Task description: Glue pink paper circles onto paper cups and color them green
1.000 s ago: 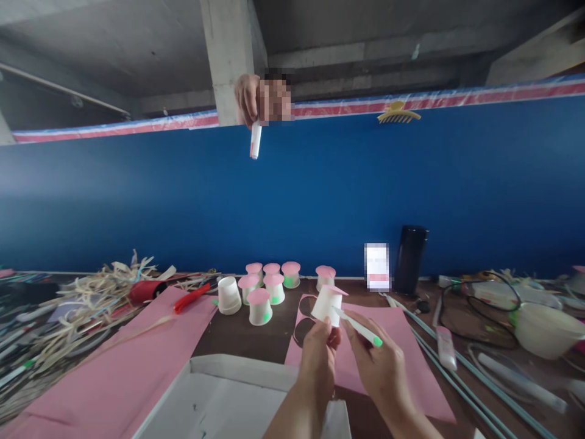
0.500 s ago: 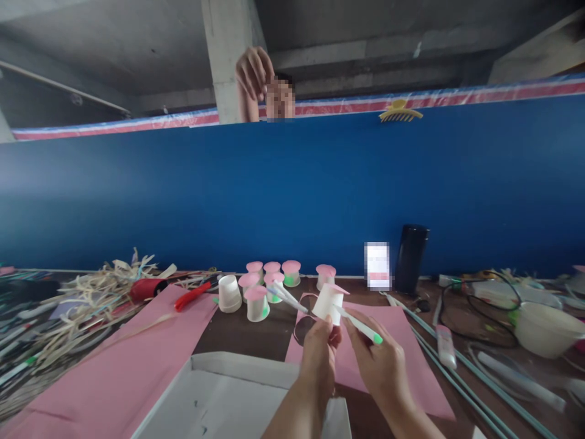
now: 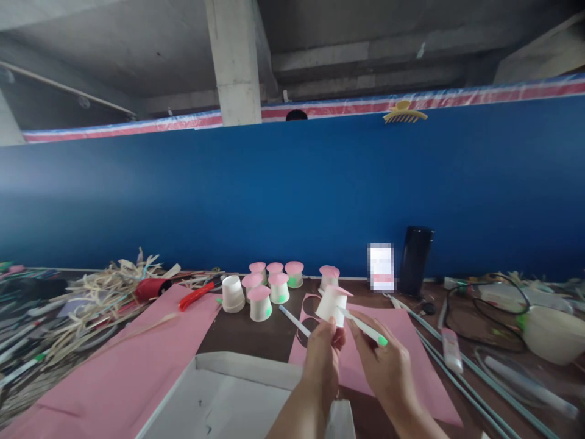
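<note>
My left hand (image 3: 323,353) is closed round the lower part of a white paper cup (image 3: 329,305), which is tilted and has a pink paper disc (image 3: 342,291) on its top. In my right hand (image 3: 386,366) is a white marker with a green end (image 3: 365,328), its tip at the side of the cup. Several upturned white cups with pink tops (image 3: 260,305) stand to the left, some with green marks. A plain white cup (image 3: 233,296) is beside them. Under my hands lies pink paper (image 3: 411,366) with round holes cut near its left edge.
A white tray (image 3: 242,369) is at the front, with pink paper (image 3: 132,360) and a pile of strips (image 3: 100,292) to its left. A black bottle (image 3: 415,261), a phone (image 3: 381,268), pale tubes (image 3: 479,378) and a white bowl (image 3: 553,332) are on the right. A blue partition (image 3: 274,195) stands behind.
The view has shifted slightly. Beyond the partition, the other person's raised hand is gone and only the top of a head shows. My hands keep nearly the same hold on cup and marker.
</note>
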Demonstrator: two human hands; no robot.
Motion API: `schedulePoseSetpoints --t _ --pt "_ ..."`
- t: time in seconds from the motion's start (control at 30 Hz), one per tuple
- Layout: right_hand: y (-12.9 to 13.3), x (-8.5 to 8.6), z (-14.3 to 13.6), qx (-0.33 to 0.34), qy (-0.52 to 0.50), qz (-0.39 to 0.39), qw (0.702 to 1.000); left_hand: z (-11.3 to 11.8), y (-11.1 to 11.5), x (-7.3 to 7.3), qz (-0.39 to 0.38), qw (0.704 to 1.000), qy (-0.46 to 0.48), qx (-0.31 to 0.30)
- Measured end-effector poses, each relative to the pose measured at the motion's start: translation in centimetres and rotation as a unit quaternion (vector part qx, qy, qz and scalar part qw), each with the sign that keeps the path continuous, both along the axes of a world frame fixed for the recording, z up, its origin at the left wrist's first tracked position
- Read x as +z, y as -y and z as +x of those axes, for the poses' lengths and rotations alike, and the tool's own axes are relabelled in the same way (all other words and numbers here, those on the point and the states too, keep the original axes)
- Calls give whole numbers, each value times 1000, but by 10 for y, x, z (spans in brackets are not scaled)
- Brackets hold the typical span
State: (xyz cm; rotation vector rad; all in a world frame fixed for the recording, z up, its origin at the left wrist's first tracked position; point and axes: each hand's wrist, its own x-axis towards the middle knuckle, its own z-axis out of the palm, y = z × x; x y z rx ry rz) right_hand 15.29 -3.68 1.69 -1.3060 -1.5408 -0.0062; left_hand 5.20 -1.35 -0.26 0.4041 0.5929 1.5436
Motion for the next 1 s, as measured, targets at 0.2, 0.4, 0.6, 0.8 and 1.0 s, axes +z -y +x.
schedulePoseSetpoints --t 0.2,0.4,0.6,0.8,1.0 --pt "-1 -1 -1 3 2 -7 1000 1 1 3 -9 1000 7 6" --pt "-2 -2 0 0 8 -14 1000 0 3 3 2 1000 2 5" --pt "1 -1 1 3 10 -6 1000 0 3 2 18 1000 -21 2" --pt "1 1 0 -4 6 -3 1000 -1 5 6 25 999 -36 -2" --pt "1 2 -1 -10 12 -6 1000 -1 5 7 21 1000 -19 -5"
